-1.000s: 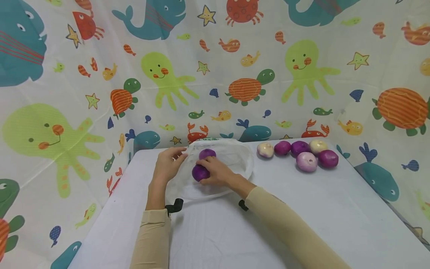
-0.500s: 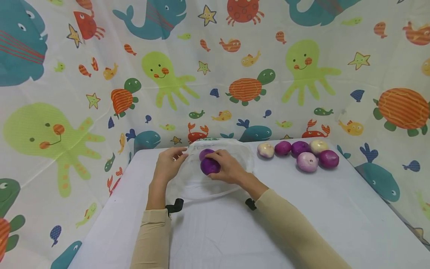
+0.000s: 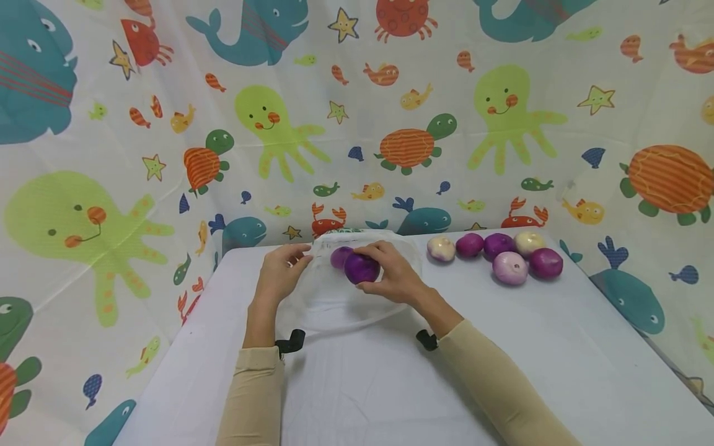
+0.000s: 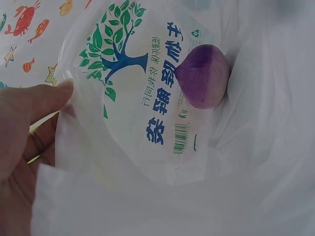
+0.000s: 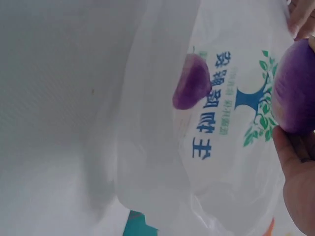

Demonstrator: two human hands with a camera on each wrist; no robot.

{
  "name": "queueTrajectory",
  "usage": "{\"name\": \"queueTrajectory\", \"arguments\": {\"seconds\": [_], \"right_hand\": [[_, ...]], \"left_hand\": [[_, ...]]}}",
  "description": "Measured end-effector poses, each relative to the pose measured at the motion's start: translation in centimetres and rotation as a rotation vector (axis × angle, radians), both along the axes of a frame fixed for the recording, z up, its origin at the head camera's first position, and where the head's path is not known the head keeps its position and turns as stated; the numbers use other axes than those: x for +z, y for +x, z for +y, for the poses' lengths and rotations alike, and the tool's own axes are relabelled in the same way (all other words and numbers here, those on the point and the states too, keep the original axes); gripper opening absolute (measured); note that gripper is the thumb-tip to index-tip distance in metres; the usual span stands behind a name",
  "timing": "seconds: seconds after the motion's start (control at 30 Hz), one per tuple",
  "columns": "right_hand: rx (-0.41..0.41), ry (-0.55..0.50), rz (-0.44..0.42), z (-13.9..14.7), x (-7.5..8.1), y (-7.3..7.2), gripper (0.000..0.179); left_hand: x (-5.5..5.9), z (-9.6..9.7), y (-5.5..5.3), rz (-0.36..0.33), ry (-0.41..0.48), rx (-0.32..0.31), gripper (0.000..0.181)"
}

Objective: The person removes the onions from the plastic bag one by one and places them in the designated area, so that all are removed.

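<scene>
My right hand grips a purple onion between thumb and fingers, above the mouth of a white plastic bag. The right wrist view has that onion at its right edge. At the bag's left side, my left hand pinches the rim; in the left wrist view the thumb presses on the plastic. Inside the bag lies a second purple onion, paler on one side, beside a printed blue and green tree. In the head view the held onion partly covers it.
Several onions sit at the table's back right, among them a white onion, a dark purple onion and a pale pink onion. A patterned curtain hangs behind the white table.
My right hand has lifted the purple onion from low in the bag, moving up and to the right. The left hand stays in place on the rim.
</scene>
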State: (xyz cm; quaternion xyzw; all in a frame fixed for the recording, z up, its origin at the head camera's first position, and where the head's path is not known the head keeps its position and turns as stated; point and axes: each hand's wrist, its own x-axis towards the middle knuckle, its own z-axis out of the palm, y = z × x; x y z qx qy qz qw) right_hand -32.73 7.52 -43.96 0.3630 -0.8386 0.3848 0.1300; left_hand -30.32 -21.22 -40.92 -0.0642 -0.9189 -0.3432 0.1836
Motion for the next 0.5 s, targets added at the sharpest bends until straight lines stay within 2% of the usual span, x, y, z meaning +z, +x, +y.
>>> {"name": "queueTrajectory", "arguments": {"seconds": [0.3, 0.5], "right_hand": [[-0.025, -0.109, 0.042, 2.1, 0.7, -0.1, 0.069], [-0.059, -0.151, 0.039, 3.7, 1.1, -0.3, 0.071]], "left_hand": [[-0.1, -0.1, -0.1, 0.005, -0.011, 0.003, 0.032], [-0.1, 0.0, -0.1, -0.007, -0.007, 0.006, 0.032]]}}
